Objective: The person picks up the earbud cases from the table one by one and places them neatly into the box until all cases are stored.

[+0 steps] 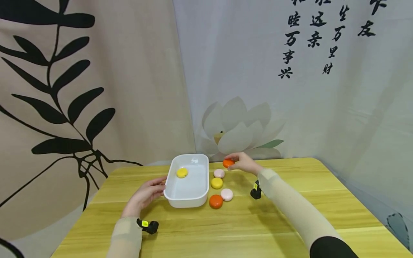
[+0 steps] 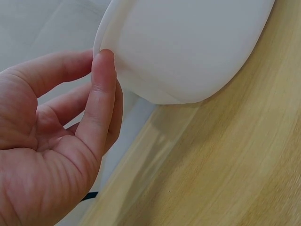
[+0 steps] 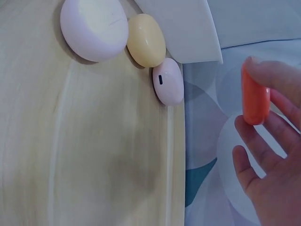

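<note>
Pinching white tray (image 1: 187, 203) at its left side with my left hand (image 1: 146, 195); one yellow disc (image 1: 182, 172) inside. Right of it on the table (image 1: 180, 233): loose orange disc (image 1: 216, 201), second yellow disc (image 1: 217, 183), two pink discs (image 1: 227, 194). Right hand (image 1: 244, 163) pinches held orange disc (image 1: 228, 163) near far edge.

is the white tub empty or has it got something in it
Not empty: in the head view, one yellow disc lies inside the white tub.

Left arm (image 1: 124, 238) reaches forward; left hand (image 1: 146, 195) pinches, fingers (image 2: 98, 96) bent. Right arm (image 1: 297, 208) stretches farther; right hand (image 1: 244, 164) grips between fingertips (image 3: 242, 124).
</note>
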`<action>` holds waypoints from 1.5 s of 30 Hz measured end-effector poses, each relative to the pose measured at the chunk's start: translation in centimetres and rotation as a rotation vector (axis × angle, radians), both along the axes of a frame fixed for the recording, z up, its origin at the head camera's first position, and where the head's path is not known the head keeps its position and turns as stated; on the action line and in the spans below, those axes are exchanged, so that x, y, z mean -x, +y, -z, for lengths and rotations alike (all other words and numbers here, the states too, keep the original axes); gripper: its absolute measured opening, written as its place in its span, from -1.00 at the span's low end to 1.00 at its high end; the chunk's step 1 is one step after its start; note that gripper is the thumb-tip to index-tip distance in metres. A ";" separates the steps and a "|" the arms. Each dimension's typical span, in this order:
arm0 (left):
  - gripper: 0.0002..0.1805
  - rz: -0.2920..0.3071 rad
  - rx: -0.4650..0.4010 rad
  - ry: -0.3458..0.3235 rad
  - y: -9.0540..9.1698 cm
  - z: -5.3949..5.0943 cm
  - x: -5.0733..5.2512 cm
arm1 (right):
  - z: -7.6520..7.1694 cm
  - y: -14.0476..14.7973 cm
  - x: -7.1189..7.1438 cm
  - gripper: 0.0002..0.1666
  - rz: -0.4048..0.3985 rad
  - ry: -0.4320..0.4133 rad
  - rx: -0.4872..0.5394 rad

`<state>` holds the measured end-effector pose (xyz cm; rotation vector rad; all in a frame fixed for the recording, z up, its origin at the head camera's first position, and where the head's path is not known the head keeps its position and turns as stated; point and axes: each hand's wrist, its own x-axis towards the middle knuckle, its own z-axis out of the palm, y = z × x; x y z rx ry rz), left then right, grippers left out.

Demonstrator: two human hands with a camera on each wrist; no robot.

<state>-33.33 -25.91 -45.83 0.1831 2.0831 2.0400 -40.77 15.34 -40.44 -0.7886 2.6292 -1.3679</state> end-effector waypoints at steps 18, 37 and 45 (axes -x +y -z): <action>-0.37 0.004 0.007 0.008 -0.2 0.1 0.1 | -2.2 0.3 0.8 -0.45 0.054 0.022 -0.036; -0.36 0.004 0.004 0.005 0.0 0.2 0.1 | -3.7 -0.2 1.7 -0.44 0.078 0.008 -0.022; -0.37 0.003 -0.006 -0.012 -0.2 0.2 0.2 | -3.9 -0.6 1.9 -0.42 0.078 -0.009 -0.024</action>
